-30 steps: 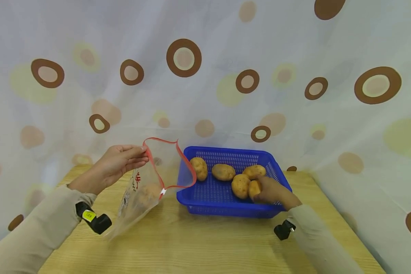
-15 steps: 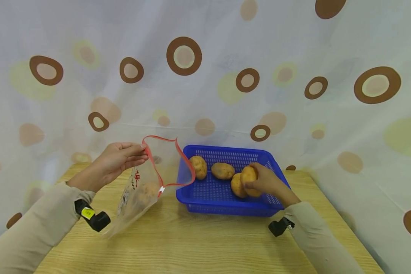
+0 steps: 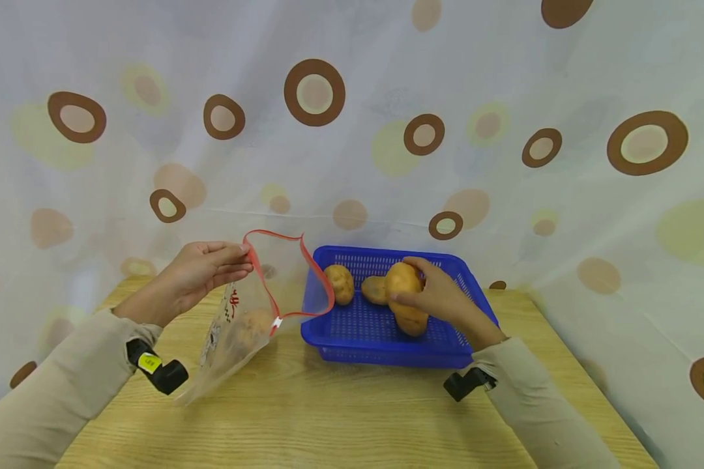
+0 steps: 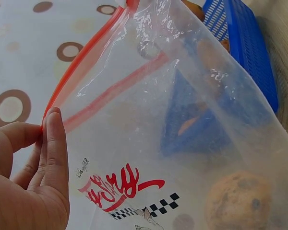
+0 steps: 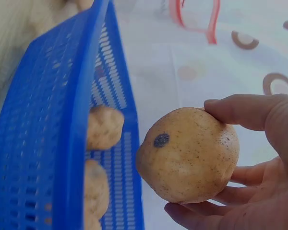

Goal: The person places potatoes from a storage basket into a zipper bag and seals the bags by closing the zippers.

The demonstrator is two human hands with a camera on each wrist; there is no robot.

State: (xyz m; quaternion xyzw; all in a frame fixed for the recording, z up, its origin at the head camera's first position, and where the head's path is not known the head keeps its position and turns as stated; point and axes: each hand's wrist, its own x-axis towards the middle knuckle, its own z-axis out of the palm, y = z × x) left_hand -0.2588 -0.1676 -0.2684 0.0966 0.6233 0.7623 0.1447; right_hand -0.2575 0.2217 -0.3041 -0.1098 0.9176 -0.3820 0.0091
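Observation:
My left hand (image 3: 208,277) pinches the red zip edge of a clear zip bag (image 4: 125,158) between thumb and fingers, and the bag's mouth gapes toward the basket. Inside the bag, low down, is a potato (image 4: 237,201), seen hazily through the plastic. My right hand (image 3: 440,293) grips a potato (image 5: 189,155) with a dark spot, thumb on one side and fingers on the other. It is held up over the blue basket (image 3: 364,355). Lying in the basket are a potato (image 3: 338,284) at the left, a partly covered potato (image 3: 373,290) and another potato (image 3: 412,321) under the held one.
The basket stands on a wooden table (image 3: 328,417), right of the bag. A white sheet (image 3: 352,163) with brown and yellow spots hangs behind the table. The bag has a white slider (image 3: 278,322) at its near corner.
My right hand has lifted a potato from the right side of the basket and carried it left and up. My left hand and the bag stay nearly where they were.

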